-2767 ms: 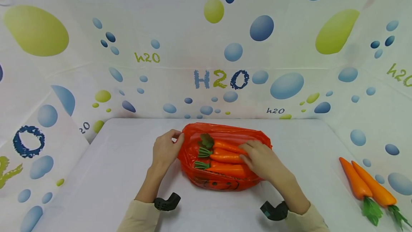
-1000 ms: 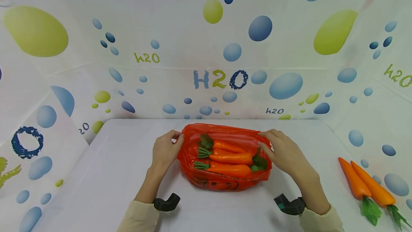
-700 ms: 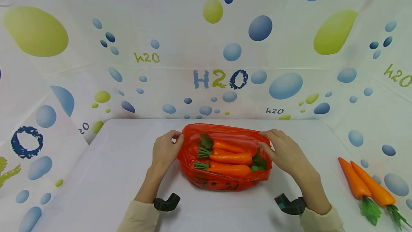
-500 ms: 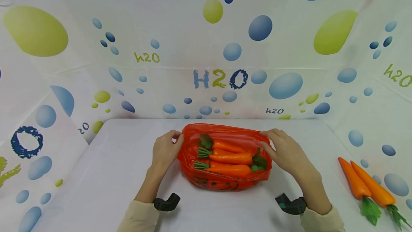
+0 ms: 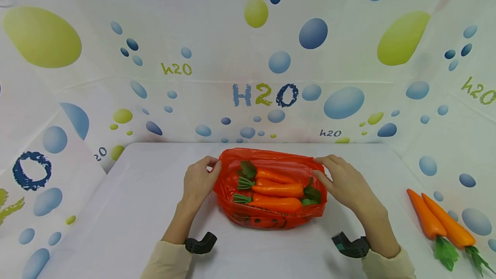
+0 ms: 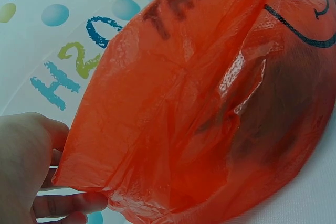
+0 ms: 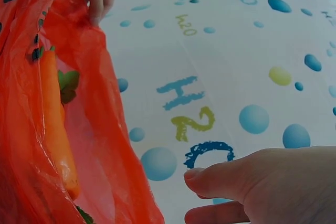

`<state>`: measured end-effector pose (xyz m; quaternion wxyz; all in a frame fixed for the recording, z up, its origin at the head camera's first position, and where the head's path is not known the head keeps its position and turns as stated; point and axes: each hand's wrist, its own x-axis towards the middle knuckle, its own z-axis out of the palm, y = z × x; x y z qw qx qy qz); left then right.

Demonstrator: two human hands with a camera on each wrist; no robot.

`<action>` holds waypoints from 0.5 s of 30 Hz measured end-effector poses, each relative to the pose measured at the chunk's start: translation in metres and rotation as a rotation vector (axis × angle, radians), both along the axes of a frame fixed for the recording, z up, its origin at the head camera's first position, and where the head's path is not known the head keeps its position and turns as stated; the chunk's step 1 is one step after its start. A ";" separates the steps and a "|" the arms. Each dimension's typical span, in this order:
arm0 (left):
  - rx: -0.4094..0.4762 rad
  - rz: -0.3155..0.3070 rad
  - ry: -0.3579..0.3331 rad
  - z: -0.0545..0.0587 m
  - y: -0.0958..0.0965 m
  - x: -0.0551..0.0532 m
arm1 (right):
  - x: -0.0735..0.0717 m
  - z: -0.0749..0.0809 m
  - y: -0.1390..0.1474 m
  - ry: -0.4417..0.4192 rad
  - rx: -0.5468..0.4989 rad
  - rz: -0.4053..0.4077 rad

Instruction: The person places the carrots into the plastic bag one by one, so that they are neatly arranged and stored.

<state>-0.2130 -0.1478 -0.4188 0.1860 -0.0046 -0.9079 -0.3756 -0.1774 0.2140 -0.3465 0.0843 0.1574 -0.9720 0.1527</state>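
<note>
A red plastic bag (image 5: 286, 158) with a printed smiley face lies mouth up on the table. Several orange carrots (image 5: 277, 190) with green tops are inside it, side by side. At the bag's left rim, my left hand (image 5: 198, 179) pinches the plastic between thumb and fingers; the left wrist view shows the film (image 6: 142, 124) running between them. My right hand (image 5: 342, 182) is at the right rim in the head view. In the right wrist view, that hand (image 7: 262, 184) has its thumb and finger extended, apart from the plastic, with nothing between them.
Two more carrots (image 5: 426, 214) (image 5: 451, 223) lie at the right, their leaves toward the near edge. The white table (image 5: 128, 210) is backed by a sheet (image 5: 217, 25) patterned with drops and H2O lettering. Black devices (image 5: 201, 243) are worn on both wrists.
My right hand has left the carrots in the bag and moved right to the bag's right rim, then drifted slightly farther right. The left hand and the bag stay nearly still.
</note>
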 end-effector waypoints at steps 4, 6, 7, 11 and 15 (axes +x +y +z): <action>0.001 0.001 -0.004 0.000 0.000 0.000 | 0.000 0.000 0.000 -0.001 0.003 0.001; 0.002 0.001 -0.006 0.000 0.000 0.000 | 0.000 0.000 0.000 -0.003 0.004 0.000; 0.003 0.002 -0.007 0.000 0.000 0.000 | 0.000 0.000 0.000 -0.006 0.004 -0.001; 0.006 0.001 -0.011 0.000 0.000 0.000 | 0.000 0.001 0.000 -0.013 0.003 -0.006; 0.008 0.001 -0.008 -0.001 0.000 0.000 | 0.000 0.001 0.000 -0.013 0.006 -0.005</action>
